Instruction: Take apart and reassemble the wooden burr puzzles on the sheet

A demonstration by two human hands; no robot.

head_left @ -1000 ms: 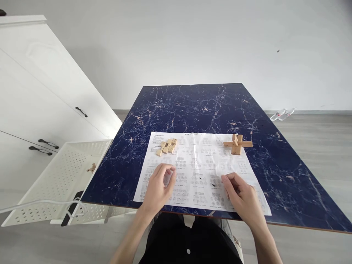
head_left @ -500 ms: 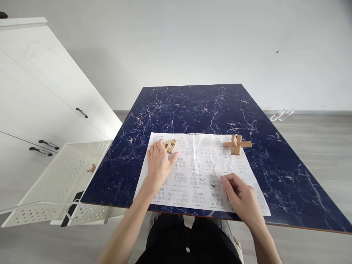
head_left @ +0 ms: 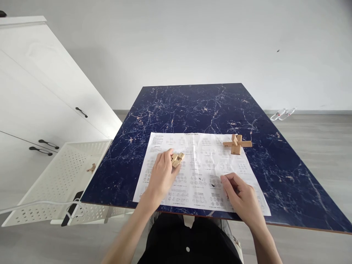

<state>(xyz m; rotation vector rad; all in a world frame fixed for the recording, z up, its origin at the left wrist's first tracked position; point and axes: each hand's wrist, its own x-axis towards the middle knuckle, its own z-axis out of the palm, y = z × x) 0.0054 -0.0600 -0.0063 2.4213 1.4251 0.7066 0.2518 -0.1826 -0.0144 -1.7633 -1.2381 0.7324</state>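
Note:
Several notched wooden puzzle pieces (head_left: 178, 160), lying side by side, are gripped between the thumb and fingers of my left hand (head_left: 161, 175), over the left half of a printed sheet (head_left: 196, 176). My right hand (head_left: 242, 198) rests on the lower right of the sheet with its fingers curled and thumb against the index finger; what they hold, if anything, is hidden. Beyond that hand, at the sheet's upper right, stands a cross-shaped wooden puzzle (head_left: 236, 144) of interlocked bars, touched by neither hand.
The sheet lies along the near edge of a blue marbled table (head_left: 192, 110). To the left, a white perforated basket (head_left: 59, 172) holds a small wooden piece (head_left: 91, 168), and a white cable (head_left: 38, 204) crosses it. A white cabinet (head_left: 49, 84) is behind. Plastic bottles (head_left: 282, 114) lie on the floor.
My left hand has moved nearer to me and slightly right, with the puzzle pieces now gripped and tilted in it. My right hand and the cross-shaped puzzle have stayed put.

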